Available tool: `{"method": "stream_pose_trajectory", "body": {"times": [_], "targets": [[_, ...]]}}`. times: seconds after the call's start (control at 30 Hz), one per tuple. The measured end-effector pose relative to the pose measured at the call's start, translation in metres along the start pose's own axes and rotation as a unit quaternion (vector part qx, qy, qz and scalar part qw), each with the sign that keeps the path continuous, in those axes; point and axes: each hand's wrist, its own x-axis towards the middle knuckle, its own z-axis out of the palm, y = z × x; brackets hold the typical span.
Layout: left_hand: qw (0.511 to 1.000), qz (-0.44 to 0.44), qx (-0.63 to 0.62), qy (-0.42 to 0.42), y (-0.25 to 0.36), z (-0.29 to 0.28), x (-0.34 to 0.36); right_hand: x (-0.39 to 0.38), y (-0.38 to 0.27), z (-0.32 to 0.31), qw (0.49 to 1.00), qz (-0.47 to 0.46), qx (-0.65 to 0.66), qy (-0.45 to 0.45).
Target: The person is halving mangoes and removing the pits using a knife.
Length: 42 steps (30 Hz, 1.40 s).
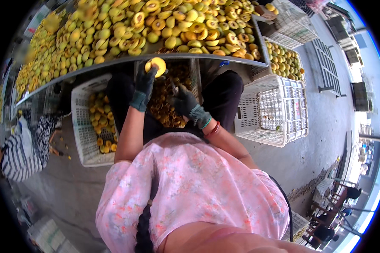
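Note:
My left hand (145, 86), in a dark work glove, is closed on a yellow peach half (156, 66) and holds it up by the table's near edge. Its cut face shows pale yellow flesh, partly covered by my fingers. Lower and to the right, my right hand (184, 102), gloved too, has its fingers curled round something small and thin that I cannot make out. Between my knees, below both hands, stands a crate (195, 78) of brownish peach scraps and pits. Ahead, a metal-rimmed table (126, 60) bears a heap of halved yellow peaches (114, 33).
A white crate (81, 143) of whole-looking peaches stands at my left. Right of my knee is a white plastic crate (257, 137), with a crate of greenish-yellow fruit (284, 63) behind it. At far left sits another person in a striped top (19, 162).

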Motion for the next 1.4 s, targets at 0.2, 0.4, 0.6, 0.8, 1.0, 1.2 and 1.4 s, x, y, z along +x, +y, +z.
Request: {"method": "stream_pose_trajectory", "body": {"times": [0.2, 0.4, 0.6, 0.8, 1.0, 1.2, 1.4], "targets": [[0.978, 0.157, 0.134, -0.018, 0.035, -0.008, -0.025, -0.009, -0.033, 0.019, 0.986, -0.125, -0.107, 0.016], [0.988, 0.124, 0.088, -0.039, 0.062, 0.002, -0.044, -0.009, -0.047, 0.028, 0.985, -0.129, -0.114, 0.018], [0.987, 0.134, 0.059, -0.059, 0.057, 0.008, -0.050, -0.010, -0.051, 0.027, 0.968, -0.183, -0.174, 0.008], [0.986, 0.143, 0.071, -0.050, 0.064, 0.012, -0.058, -0.012, -0.051, 0.027, 0.985, -0.137, -0.101, 0.013], [0.994, 0.104, 0.006, -0.021, 0.064, 0.018, -0.062, -0.017, -0.056, 0.029, 0.979, -0.152, -0.136, 0.029], [0.981, 0.166, 0.097, 0.009, 0.058, 0.021, -0.066, -0.018, -0.054, 0.031, 0.964, -0.162, -0.193, 0.081], [0.940, 0.284, 0.186, -0.023, 0.065, 0.033, -0.067, -0.014, -0.055, 0.030, 0.939, -0.258, -0.222, 0.053]]}}
